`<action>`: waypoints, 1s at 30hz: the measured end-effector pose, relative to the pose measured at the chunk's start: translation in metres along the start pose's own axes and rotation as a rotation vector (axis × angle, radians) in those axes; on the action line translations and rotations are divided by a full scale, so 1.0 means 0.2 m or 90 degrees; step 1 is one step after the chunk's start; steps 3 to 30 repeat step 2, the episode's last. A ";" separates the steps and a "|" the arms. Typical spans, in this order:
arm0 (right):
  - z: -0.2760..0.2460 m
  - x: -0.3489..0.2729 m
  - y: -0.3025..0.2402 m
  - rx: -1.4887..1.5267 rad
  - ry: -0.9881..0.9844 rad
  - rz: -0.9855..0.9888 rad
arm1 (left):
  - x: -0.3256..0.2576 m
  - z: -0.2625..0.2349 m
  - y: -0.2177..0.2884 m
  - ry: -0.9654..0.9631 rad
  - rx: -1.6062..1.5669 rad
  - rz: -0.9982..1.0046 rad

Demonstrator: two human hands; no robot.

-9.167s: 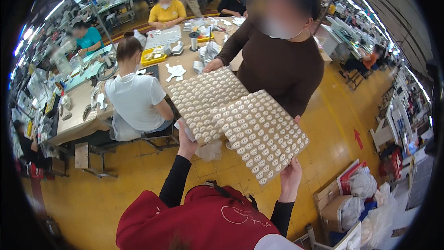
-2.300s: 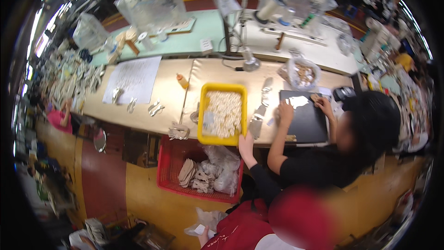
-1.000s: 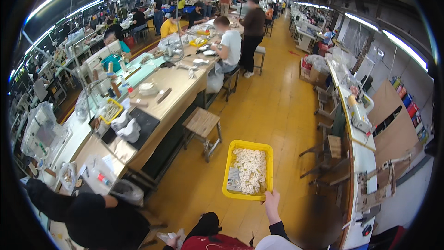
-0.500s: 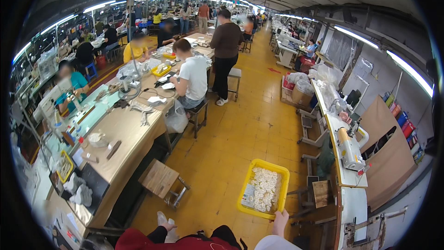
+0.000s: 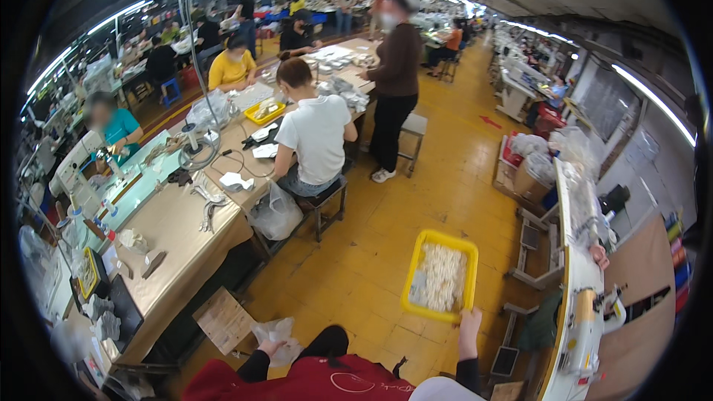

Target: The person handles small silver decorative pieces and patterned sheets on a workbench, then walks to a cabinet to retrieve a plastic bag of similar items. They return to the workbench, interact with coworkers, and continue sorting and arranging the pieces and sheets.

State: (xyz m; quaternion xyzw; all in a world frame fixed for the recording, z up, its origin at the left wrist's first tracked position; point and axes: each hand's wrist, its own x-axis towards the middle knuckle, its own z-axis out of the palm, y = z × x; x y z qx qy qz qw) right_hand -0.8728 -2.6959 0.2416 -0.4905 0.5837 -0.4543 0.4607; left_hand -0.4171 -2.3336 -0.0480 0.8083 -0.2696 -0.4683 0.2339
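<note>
My right hand (image 5: 469, 324), low and right of centre in the frame, grips the near rim of a yellow rectangular plastic tray (image 5: 440, 278) heaped with small white pieces, carried out over the yellow floor (image 5: 386, 245). My left hand (image 5: 269, 347), at the lower centre, clutches a crumpled clear plastic bag (image 5: 276, 330). Half a second ago the tray sat in much the same spot while the long beige worktable (image 5: 178, 230) at left slid nearer, so I judge I am walking the load up the aisle.

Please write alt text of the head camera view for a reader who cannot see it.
The person's right hand holds a yellow tray of pale small pieces above a yellow floor; the left hand grips a clear plastic bag. Seated workers line a long table on the left.
</note>
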 end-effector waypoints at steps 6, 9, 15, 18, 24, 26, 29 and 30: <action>0.22 0.47 -0.09 0.038 -0.086 -0.023 | 0.11 0.07 0.10 0.019 -0.031 -0.003; 0.22 0.47 -0.09 0.038 -0.086 -0.023 | 0.11 0.07 0.10 0.019 -0.031 -0.003; 0.22 0.47 -0.09 0.038 -0.086 -0.023 | 0.11 0.07 0.10 0.019 -0.031 -0.003; 0.22 0.47 -0.09 0.038 -0.086 -0.023 | 0.11 0.07 0.10 0.019 -0.031 -0.003; 0.22 0.47 -0.09 0.038 -0.086 -0.023 | 0.11 0.07 0.10 0.019 -0.031 -0.003; 0.22 0.47 -0.09 0.038 -0.086 -0.023 | 0.11 0.07 0.10 0.019 -0.031 -0.003; 0.22 0.47 -0.09 0.038 -0.086 -0.023 | 0.11 0.07 0.10 0.019 -0.031 -0.003; 0.22 0.47 -0.09 0.038 -0.086 -0.023 | 0.11 0.07 0.10 0.019 -0.031 -0.003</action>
